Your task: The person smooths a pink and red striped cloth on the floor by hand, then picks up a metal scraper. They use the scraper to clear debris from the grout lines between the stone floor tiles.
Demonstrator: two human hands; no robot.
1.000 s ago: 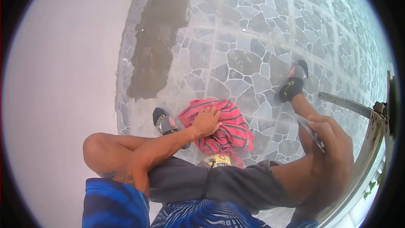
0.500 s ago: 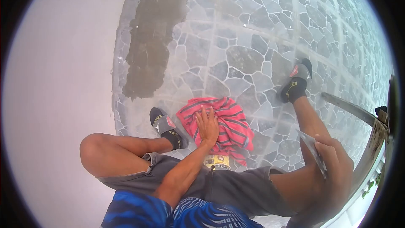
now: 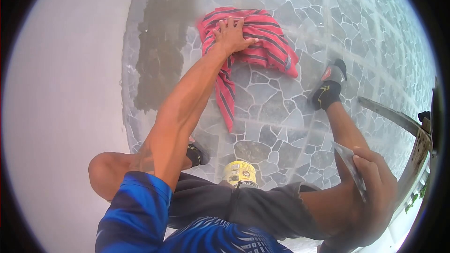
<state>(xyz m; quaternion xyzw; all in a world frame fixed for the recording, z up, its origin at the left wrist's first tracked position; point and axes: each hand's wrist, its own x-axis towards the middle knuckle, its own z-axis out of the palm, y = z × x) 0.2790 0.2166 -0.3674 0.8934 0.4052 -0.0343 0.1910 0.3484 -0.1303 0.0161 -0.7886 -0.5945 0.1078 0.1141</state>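
Note:
My left hand (image 3: 230, 37) lies flat with its fingers spread on a pinkish-red cloth with dark stripes (image 3: 267, 42), which is spread on the stone-patterned floor (image 3: 262, 96). One strip of the cloth trails back toward me. Over my right knee, my right hand (image 3: 377, 180) is closed around a thin, flat grey scraper (image 3: 349, 166); its grip end is hidden in my fingers. Between my legs stands a yellow tub with printed labels (image 3: 240, 172), partly covered by my shorts.
A large damp, darker grey patch (image 3: 161, 42) covers the floor along the white wall (image 3: 65, 89). At the right is weathered wooden furniture (image 3: 412, 159), with a curved bar (image 3: 389, 115) reaching toward my right leg.
My left hand has moved forward, away from me, along with the cloth, which has spread out from a bunched heap. More of the yellow tub now shows. My right hand has barely shifted.

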